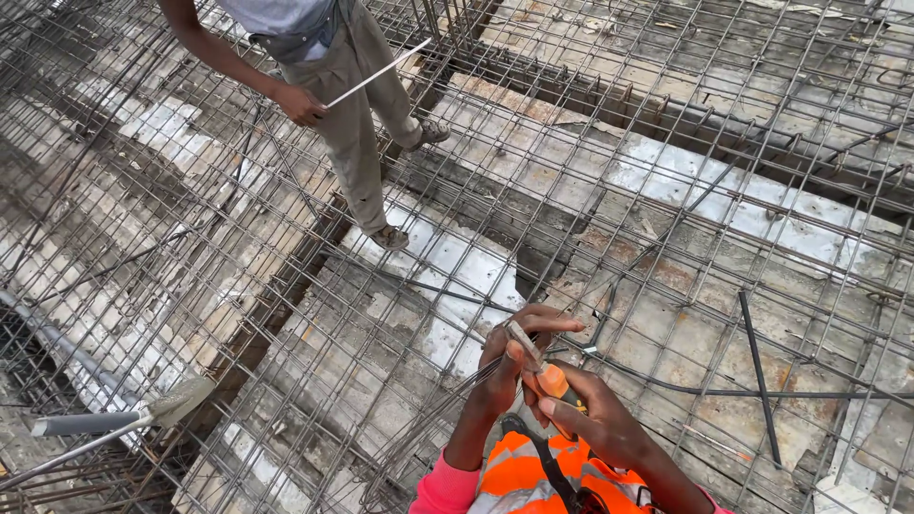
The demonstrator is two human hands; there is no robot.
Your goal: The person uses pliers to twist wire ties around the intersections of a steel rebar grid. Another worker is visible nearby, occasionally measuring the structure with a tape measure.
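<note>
My left hand [514, 357] grips a bundle of thin tie wire [438, 405] at a crossing of the rebar mesh [666, 190]. My right hand [581, 405] is closed on a tool with an orange handle [552, 381]; its metal tip [522, 340] points up against my left fingers. Both hands touch each other just above the mesh. Orange and pink sleeves show at the bottom edge.
Another person [333, 105] stands on the mesh at the top left, holding a thin metal rod [376, 74]. Wooden formwork boards [457, 276] lie under the bars. A deep beam trench [276, 305] runs diagonally. A loose bar [759, 376] lies at right; a shovel [114, 419] at lower left.
</note>
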